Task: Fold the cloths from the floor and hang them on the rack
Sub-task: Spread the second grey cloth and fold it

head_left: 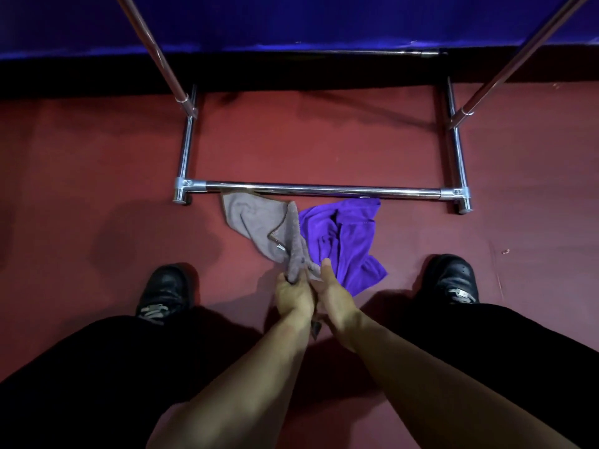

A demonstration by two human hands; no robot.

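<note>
A grey cloth [256, 222] lies partly on the red floor just in front of the rack's base bar, with one corner pulled up toward me. My left hand [293, 296] is closed on that raised corner. My right hand [334, 296] pinches the same grey cloth right beside it, thumb up. A crumpled purple cloth [345, 238] lies on the floor to the right of the grey one, touching it. The chrome rack [324, 188] stands ahead, its lower bar across the middle and two slanted uprights rising toward the top corners.
My two black shoes [167, 290] [452, 280] stand on the red floor [97, 205] either side of the cloths, black trouser legs below. A dark blue wall [308, 21] with a black skirting runs behind the rack.
</note>
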